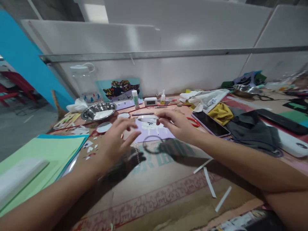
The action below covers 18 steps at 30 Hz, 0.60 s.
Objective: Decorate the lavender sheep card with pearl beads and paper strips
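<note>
My right hand (173, 123) pinches the right edge of a thin pale ring (147, 119), perhaps a looped strip; its material is hard to tell. Its round shadow falls on the cardboard beneath. My left hand (119, 138) is just left of the ring, fingers bent and apart, with nothing seen in them. Below and behind the ring lies a lilac sheet (144, 136) with white and dark cut-out shapes. Round white discs with red rims, one of them a disc (104, 127), lie beyond my left hand.
A steel bowl (99, 111), a glue stick (135, 98), a small white digital clock (150, 101) and a small bottle (163, 98) stand at the back. Red-handled scissors (193, 122), a phone (211, 124) and cloth (220, 115) lie right. White strips (209, 182) lie in front; green paper (29, 154) is left.
</note>
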{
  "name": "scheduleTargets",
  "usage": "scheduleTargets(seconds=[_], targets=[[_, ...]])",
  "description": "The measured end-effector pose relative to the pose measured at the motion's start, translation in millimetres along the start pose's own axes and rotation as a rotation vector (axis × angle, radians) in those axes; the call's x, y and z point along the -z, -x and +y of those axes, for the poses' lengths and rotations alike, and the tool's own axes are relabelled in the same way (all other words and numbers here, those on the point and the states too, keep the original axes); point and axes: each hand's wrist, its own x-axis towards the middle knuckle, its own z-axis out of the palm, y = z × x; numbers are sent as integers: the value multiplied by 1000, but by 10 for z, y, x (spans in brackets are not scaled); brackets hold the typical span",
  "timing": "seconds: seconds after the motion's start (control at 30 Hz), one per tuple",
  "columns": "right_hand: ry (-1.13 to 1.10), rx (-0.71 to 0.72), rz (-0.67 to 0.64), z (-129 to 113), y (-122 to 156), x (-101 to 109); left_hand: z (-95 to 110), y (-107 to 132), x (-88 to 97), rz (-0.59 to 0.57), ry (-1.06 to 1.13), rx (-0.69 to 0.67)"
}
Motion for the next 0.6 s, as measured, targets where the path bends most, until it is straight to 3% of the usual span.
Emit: scheduleTargets(seconds=[0.07,0.13,0.2,0.3,0.4,0.47,0.5,0.6], targets=[[-64,20,15,-65,93,-126,51,-111,47,52,104,109],[-115,4,68,-62,165,-207,68,-176,40,15,180,172],[-157,-33,106,-9,214,-267,57,-182,-21,-32,229,211],[-220,-124,45,101,228,-325,12,-107,-166,-56,314,295],[-212,-156,0,172,141,-270,-42,-4,-298,-43,386,409],[-99,-135,-33,184,31,-120,-78,44,-354,-30,394,464],[-45,-132,-111,179,-28,-13,-93,59,-372,-35,393,482],[-77,-301,-641,130,-135,369,-113,70,-388,-72,389,521]])
